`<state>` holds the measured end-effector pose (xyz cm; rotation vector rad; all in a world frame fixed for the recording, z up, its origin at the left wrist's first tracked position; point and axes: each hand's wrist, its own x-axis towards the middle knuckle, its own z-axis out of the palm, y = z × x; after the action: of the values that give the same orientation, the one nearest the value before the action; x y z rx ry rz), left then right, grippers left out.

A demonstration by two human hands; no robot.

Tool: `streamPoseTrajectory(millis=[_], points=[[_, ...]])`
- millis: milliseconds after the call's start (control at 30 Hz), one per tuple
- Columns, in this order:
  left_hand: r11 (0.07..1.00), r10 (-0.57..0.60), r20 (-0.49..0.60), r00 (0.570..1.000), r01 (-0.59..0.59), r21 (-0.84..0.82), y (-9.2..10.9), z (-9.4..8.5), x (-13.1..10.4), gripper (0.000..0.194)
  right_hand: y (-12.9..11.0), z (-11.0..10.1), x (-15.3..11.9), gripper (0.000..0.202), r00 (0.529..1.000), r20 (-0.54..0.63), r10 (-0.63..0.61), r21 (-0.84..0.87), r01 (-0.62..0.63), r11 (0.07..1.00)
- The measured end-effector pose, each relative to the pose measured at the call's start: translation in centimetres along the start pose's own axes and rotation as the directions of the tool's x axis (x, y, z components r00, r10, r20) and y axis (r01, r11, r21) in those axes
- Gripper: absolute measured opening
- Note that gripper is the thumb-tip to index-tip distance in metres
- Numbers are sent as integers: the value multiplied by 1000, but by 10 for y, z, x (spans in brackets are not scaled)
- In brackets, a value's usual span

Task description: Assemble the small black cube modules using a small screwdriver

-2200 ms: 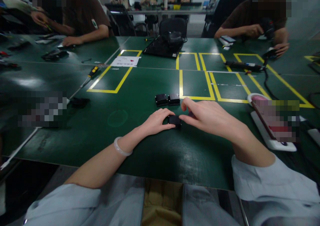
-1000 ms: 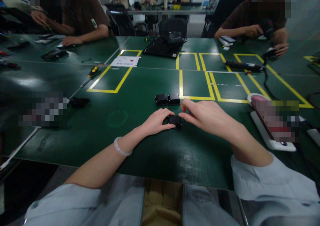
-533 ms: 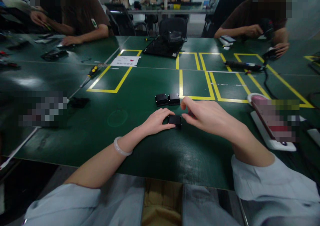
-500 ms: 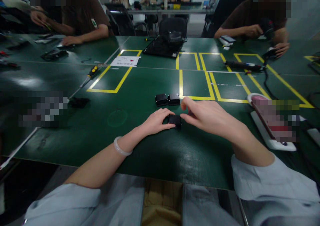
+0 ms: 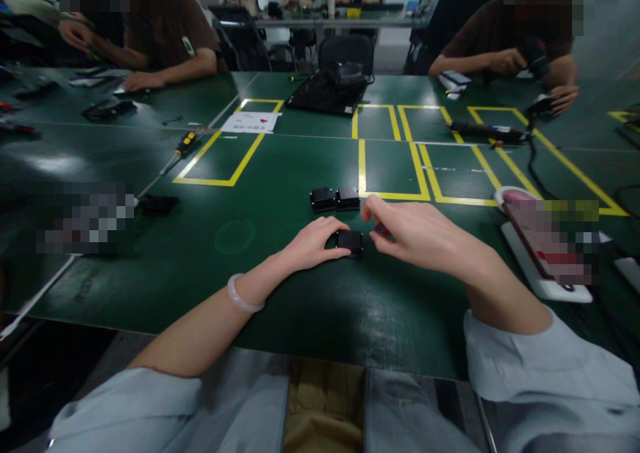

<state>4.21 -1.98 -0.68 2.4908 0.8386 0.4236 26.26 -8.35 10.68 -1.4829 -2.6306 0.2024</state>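
A small black box-shaped part (image 5: pixel 349 241) lies on the green table in front of me. My left hand (image 5: pixel 320 241) is closed around its left end, thumb on the near side and fingers on the far side. Just right of the part, and apart from it, is my right hand (image 5: pixel 407 233). Its index finger is bent and separated from the thumb. A dark patch shows between them, too unclear to tell whether it is a thing or shadow. Two similar black parts, a left one (image 5: pixel 322 199) and a right one (image 5: pixel 347 198), sit side by side beyond my hands.
Yellow tape outlines (image 5: pixel 395 196) mark the green table (image 5: pixel 300 306). A phone-like object (image 5: pixel 537 233) rests on a white stand at right. On the left lies a yellow-black screwdriver (image 5: pixel 186 144). Across the table are a black panel (image 5: pixel 325 96) and two people handling things.
My right hand has drawn slightly right, and its thumb has come away from the black part's right end. My left hand and the other black parts have stayed in place.
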Motion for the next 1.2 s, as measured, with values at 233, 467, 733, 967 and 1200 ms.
streamPoseTrajectory(millis=[233,467,733,967,1200], points=[[1000,-3,8,1000,3,-5,0,1,0,39,-4,0,3,22,998,9,67,-71,-66,995],[1000,-5,12,1000,5,3,0,0,1,39,1,1,1,18,1000,7,14,-18,-14,1000],[1000,4,5,1000,-4,4,-1,1,1,40,-3,0,1,19,1000,-17,27,-1,-27,1000],[1000,-5,9,1000,6,-4,-1,2,0,40,-1,3,4,21,998,3,62,-101,-61,993],[1000,1,4,1000,-1,-3,0,0,0,38,2,2,1,17,1000,-1,6,-8,-6,1000]])
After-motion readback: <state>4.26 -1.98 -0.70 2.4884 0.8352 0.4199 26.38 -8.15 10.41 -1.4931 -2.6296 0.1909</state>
